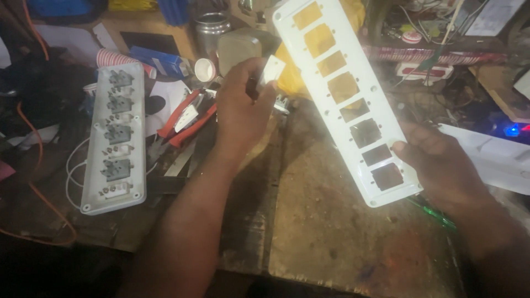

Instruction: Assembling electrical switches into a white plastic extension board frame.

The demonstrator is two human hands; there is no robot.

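Nearest me, my right hand (436, 165) grips the lower end of a long white cover plate (345, 99) with square cutouts, tilted above the worn desk (331, 232). My left hand (243, 105) pinches a small white switch (271, 70) just beside it. Farther left lie red-handled pliers (185, 118) and an open socket strip (115, 138).

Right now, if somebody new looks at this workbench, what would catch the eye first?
First the long white cover plate with a row of rectangular cutouts, held up at its lower end by the right hand, right of centre. Next the left hand at centre, pinching a small white switch piece. At left, a white extension board lies on the bench with grey socket modules showing, red-handled pliers beside it.
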